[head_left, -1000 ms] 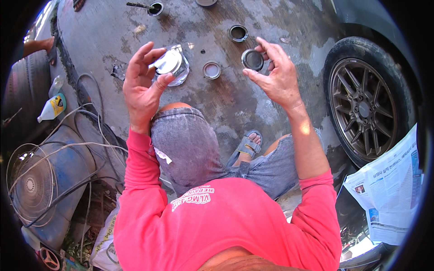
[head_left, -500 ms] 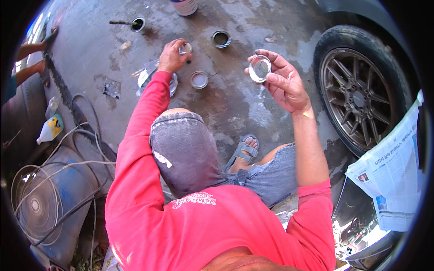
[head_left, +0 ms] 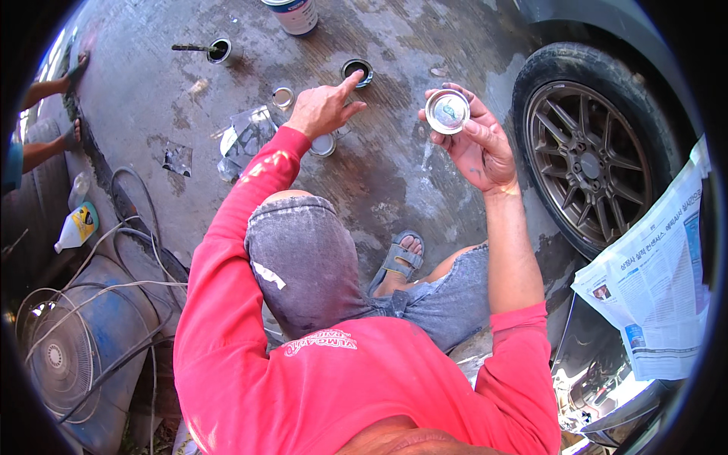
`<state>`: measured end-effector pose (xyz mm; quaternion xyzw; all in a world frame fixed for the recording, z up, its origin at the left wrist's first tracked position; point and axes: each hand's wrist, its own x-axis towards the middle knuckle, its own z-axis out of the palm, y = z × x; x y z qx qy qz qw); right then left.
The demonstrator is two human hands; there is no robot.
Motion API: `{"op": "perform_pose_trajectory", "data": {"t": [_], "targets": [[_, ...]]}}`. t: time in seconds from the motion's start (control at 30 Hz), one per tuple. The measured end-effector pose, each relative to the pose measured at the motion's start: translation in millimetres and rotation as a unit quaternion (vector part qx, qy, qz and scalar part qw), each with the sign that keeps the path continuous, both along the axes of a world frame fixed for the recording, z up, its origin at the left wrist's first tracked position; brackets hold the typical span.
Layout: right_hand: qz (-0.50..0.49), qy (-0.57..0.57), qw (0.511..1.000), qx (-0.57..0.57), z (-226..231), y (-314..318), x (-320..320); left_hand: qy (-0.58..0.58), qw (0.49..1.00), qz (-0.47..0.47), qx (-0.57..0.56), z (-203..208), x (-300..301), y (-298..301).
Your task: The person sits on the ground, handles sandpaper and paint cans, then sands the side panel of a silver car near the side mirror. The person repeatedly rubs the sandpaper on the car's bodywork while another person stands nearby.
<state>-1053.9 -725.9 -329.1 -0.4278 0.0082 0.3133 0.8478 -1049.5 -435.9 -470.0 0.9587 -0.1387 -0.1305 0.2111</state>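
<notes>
Two hands engaged: right hand (head_left: 485, 148) pinches the round metal lid (head_left: 447, 111) at its edge, presumably keeping its face clear; left hand (head_left: 322, 108), apparently unloaded, extends its index finger over the dark-filled can (head_left: 369, 75), contact unclear.

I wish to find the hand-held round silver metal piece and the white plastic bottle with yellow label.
Round silver metal piece (head_left: 447, 111), head view: middle of its rimmed face.
White plastic bottle (head_left: 78, 226), head view: middle of its side.
</notes>
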Motion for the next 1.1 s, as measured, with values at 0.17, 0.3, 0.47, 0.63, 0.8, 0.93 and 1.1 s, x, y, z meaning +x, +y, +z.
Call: {"op": "perform_pose_trajectory", "data": {"t": [0.17,0.3,0.47,0.63,0.8,0.93,1.1], "targets": [[0.004,0.008,1.000,-0.003,-1.8,-4.3,-1.4,0.000,0.999,-0.005,0.040,-13.7,16.1,-3.1],[-0.002,0.002,1.000,-0.030,-3.4,-7.0,-2.2,0.005,0.999,-0.008,0.050,-13.8,21.9,-5.9],[-0.009,0.002,0.999,-0.037,-2.0,-7.9,-2.6,-0.006,0.999,-0.016,0.050,-19.9,24.8,-6.1],[-0.014,0.007,0.999,-0.050,-3.0,-9.8,-3.3,0.000,0.999,-0.016,0.049,-15.4,28.4,-10.9],[-0.016,0.004,0.999,-0.052,-1.6,-10.0,-2.9,-0.010,1.000,0.002,0.029,-7.0,25.1,-9.1],[-0.021,-0.003,0.998,-0.057,-5.0,-7.6,-1.3,-0.029,0.998,0.036,-0.035,-6.7,16.3,-1.1],[-0.004,0.008,0.998,-0.062,-15.2,1.5,2.5,0.168,0.899,0.153,-0.375,-21.7,16.1,14.4]]}}
